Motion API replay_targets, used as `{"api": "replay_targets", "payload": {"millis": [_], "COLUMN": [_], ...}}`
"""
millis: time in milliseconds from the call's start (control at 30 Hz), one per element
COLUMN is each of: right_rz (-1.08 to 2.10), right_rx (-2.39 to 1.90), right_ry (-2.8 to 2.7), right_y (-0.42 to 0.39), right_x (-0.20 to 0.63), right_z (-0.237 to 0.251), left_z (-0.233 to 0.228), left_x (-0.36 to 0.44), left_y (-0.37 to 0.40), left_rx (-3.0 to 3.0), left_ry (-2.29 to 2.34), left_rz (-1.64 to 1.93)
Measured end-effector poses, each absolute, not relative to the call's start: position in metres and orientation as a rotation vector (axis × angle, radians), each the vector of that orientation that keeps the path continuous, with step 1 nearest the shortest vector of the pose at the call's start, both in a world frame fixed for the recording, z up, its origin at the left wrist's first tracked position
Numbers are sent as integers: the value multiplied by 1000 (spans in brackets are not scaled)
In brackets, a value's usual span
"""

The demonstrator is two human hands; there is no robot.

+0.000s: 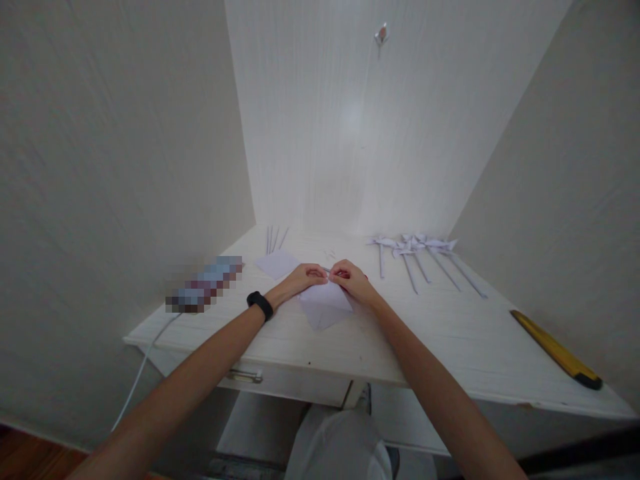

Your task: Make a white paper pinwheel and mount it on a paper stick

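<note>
- The white desk (450, 340) carries everything on the list below.
- On its right side lie the stemmed paper shapes (411, 243), close together in a row.
- Near the right wall (560, 220) rests a yellow tool (555, 350).
- The paper (325, 300) is at the middle of the desk, under the person's two hands.
- The left hand (305, 277) pinches it at the far edge, between thumb and fingers.
- The right hand (351, 281) pinches just beside; whether it also holds something thin cannot be told.
- Farther left lie a flat sheet (277, 264) and, behind it, thin sticks (277, 239).
</note>
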State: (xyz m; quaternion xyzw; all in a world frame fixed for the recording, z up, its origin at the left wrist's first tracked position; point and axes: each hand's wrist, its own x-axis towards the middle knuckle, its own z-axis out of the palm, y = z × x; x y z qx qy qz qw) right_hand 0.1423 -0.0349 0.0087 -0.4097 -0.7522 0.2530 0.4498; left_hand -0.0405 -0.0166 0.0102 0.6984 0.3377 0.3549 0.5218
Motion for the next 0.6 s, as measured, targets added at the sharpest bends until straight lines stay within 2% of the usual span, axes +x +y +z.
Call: {"api": "replay_targets", "payload": {"millis": [600], "right_rz": [713], "right_rx": [-1008], "right_ry": [-1836], "right_y": [-33], "right_x": [142], "right_z": [7], "left_z": [4], "left_x": [-43], "left_y": [-11], "left_rx": [1684], "left_ry": [744], "left_rz": [860]}}
